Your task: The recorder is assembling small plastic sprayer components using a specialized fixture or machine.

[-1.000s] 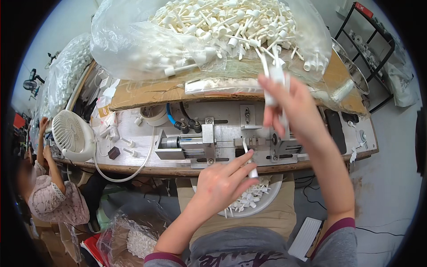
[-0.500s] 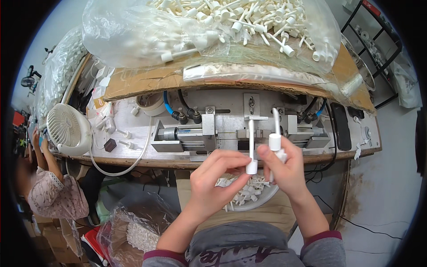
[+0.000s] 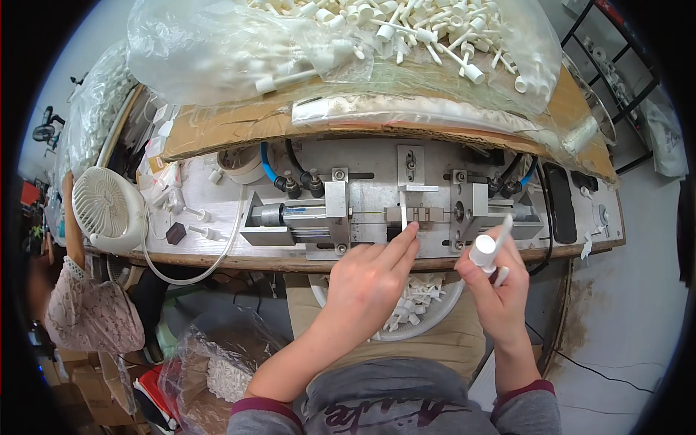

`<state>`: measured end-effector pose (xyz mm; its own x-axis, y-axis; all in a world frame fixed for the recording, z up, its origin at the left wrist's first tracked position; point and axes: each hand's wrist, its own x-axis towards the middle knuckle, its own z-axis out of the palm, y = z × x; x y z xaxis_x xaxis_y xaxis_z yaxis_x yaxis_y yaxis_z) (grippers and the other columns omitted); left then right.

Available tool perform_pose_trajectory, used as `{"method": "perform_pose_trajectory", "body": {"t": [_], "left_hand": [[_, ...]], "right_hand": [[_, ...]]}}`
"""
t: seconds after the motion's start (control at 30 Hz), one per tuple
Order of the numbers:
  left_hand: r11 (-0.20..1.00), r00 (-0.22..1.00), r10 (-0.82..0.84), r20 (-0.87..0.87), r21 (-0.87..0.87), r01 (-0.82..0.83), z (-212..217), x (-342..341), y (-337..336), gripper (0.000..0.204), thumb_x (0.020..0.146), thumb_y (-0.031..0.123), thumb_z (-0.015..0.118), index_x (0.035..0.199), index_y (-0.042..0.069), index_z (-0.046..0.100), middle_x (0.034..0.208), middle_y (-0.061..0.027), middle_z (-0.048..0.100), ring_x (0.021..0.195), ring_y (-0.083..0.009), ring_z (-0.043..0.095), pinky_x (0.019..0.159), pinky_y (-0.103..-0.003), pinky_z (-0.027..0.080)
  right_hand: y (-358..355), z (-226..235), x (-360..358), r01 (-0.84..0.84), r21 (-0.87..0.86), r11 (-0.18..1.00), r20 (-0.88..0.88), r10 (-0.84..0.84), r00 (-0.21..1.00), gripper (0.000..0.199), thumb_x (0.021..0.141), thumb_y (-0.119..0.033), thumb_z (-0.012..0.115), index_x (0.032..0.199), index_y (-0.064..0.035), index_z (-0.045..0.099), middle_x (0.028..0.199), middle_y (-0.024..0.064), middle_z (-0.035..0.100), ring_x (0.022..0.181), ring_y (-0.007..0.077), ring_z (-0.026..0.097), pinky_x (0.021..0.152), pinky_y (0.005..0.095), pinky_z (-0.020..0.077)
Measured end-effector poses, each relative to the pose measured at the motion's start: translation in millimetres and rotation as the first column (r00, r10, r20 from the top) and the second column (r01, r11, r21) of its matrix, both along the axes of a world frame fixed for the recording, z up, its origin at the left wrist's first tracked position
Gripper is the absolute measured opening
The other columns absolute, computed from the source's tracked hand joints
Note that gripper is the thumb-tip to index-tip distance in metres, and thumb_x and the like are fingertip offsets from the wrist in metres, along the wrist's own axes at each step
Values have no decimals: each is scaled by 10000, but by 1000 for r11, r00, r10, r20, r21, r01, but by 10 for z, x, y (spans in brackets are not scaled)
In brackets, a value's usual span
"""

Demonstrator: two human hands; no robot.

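My left hand (image 3: pixel 370 279) reaches to the metal clamping fixture (image 3: pixel 395 215) in the middle of the bench. Its fingers are stretched out, and the fingertips touch a thin white plastic stick (image 3: pixel 404 206) that stands in the fixture; the thumb and the stick's lower end are hidden. Off to the right of the fixture, my right hand (image 3: pixel 500 290) is closed round white plastic capped sticks (image 3: pixel 483 250), one with its wide round cap facing up. Below my hands, a white bowl (image 3: pixel 391 336) on my lap holds many small white plastic parts.
Air cylinders (image 3: pixel 304 215) flank the fixture, with blue and black hoses. A cardboard sheet (image 3: pixel 217 134) above carries a clear bag of white capped sticks (image 3: pixel 406 32). To the left stand a white fan (image 3: pixel 109 210) and a person (image 3: pixel 94 304); a phone (image 3: pixel 560 203) lies right.
My left hand has moved forward, bringing the white stick from in front of the bench into the fixture. My right hand has shifted right and a little down, still holding its capped sticks.
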<state>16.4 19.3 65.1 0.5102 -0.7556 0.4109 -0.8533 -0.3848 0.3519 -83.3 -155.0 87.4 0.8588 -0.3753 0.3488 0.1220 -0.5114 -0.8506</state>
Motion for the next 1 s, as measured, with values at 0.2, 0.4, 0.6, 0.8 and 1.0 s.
{"method": "perform_pose_trajectory", "body": {"t": [0.2, 0.4, 0.6, 0.8, 1.0], "left_hand": [[996, 993, 81, 84, -40, -78, -8, -19, 2, 302, 767, 110, 766, 1060, 43, 738, 1236, -96, 700, 704, -177, 671, 607, -288, 502], [996, 997, 78, 18, 39, -79, 23, -16, 17, 280, 779, 132, 774, 1047, 56, 746, 1238, -102, 701, 654, -181, 688, 573, -292, 499], [989, 968, -2, -252, -146, -36, 66, -4, 66, 320, 759, 87, 818, 1063, 32, 737, 1118, -104, 737, 693, -163, 717, 617, -278, 544], [850, 656, -362, -663, -523, -59, 275, -206, 131, 379, 738, -32, 830, 1098, -16, 715, 974, -111, 727, 817, -153, 728, 741, -267, 612], [941, 952, -22, -305, -327, -83, 156, -138, 166, 332, 767, 25, 812, 1084, -6, 718, 1098, -110, 713, 781, -181, 714, 741, -288, 589]], "right_hand": [[-53, 98, -70, -17, 23, 1000, -24, 18, 1000, 175, 791, -110, 828, 916, -10, 758, 766, 49, 656, 682, 142, 594, 595, 273, 438], [-41, 77, 15, 50, -274, 960, 149, -9, 989, 272, 744, -58, 792, 1011, -14, 759, 843, 79, 731, 653, 162, 640, 578, 272, 462], [-164, 6, 73, 135, -712, 689, 310, 136, 941, 386, 746, -148, 683, 1111, -41, 752, 880, 67, 722, 611, 117, 598, 493, 276, 320], [8, -56, 100, 129, -833, 538, 285, 217, 934, 450, 719, -152, 672, 1140, -9, 739, 917, 70, 719, 534, 97, 486, 490, 255, 313], [-3, -152, -22, 66, -181, 981, 46, -59, 997, 397, 1015, -398, 571, 845, -44, 628, 675, 69, 627, 497, 92, 508, 453, 232, 314]]}}
